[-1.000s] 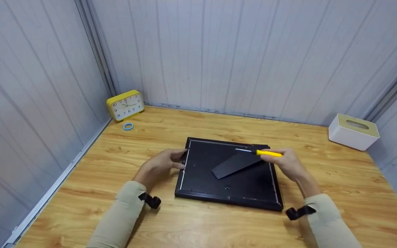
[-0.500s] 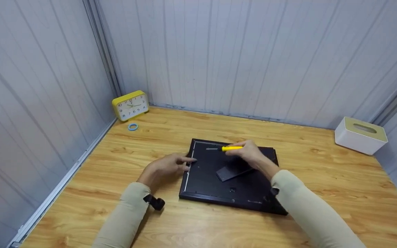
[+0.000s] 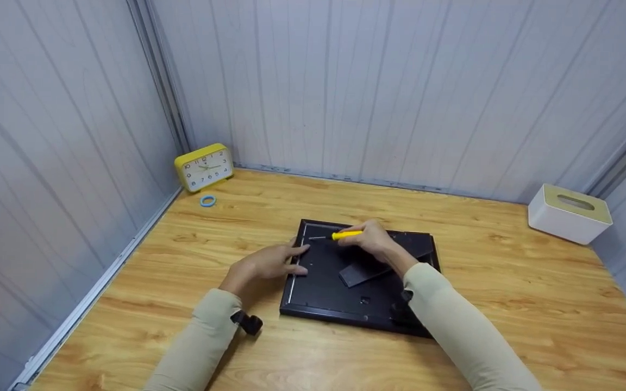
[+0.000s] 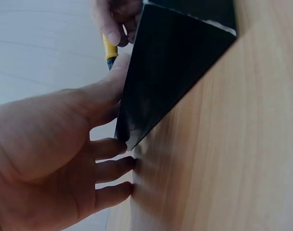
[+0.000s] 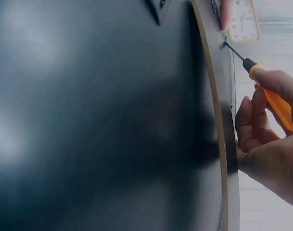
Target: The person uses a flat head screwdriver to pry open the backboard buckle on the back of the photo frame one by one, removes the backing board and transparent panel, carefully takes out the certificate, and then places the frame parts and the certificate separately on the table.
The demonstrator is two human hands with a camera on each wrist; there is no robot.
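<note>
Yellow-handled, the screwdriver [image 3: 337, 236] sits clamped in the right hand [image 3: 371, 239], its long axis running leftward above the black frame [image 3: 321, 288] on the surface [image 3: 302, 358]; its tip is near the frame's left border, where the left hand [image 3: 267, 263] rests, fingers apart.

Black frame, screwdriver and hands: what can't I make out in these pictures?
Head: near right corner of the black frame, hidden by the right sleeve.
Head: rear end of the yellow screwdriver, covered by the right hand.
Left wrist: screwdriver tip, behind the left hand.
Right wrist: most of the left hand, cut off by the top edge.
</note>
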